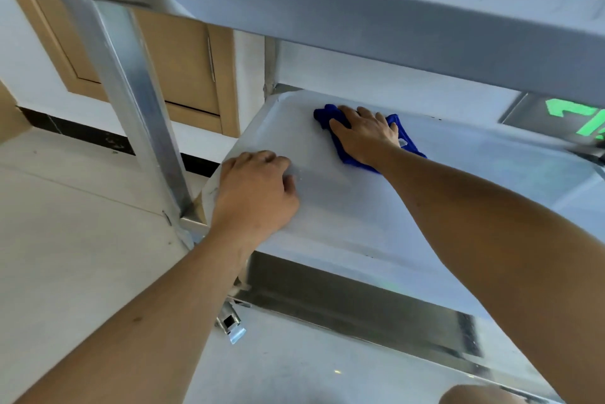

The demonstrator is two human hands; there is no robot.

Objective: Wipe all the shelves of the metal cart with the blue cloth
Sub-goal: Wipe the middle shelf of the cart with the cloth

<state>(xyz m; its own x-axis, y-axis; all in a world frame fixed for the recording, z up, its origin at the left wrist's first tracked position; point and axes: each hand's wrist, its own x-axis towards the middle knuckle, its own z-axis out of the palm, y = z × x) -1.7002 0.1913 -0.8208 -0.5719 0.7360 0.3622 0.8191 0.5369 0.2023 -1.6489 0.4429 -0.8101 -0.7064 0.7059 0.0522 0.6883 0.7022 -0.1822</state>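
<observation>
Wooden doors (176,60) stood behind the metal cart (131,92), whose middle shelf (360,207) had the blue cloth (327,114) far left under the wide, flat right grip (365,135), with the left grip (255,191) loosely bent on the near corner

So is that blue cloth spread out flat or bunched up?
Bunched up: the cloth shows as crumpled lumps either side of the right hand pressing it onto the shelf, not as a flat sheet.
</observation>
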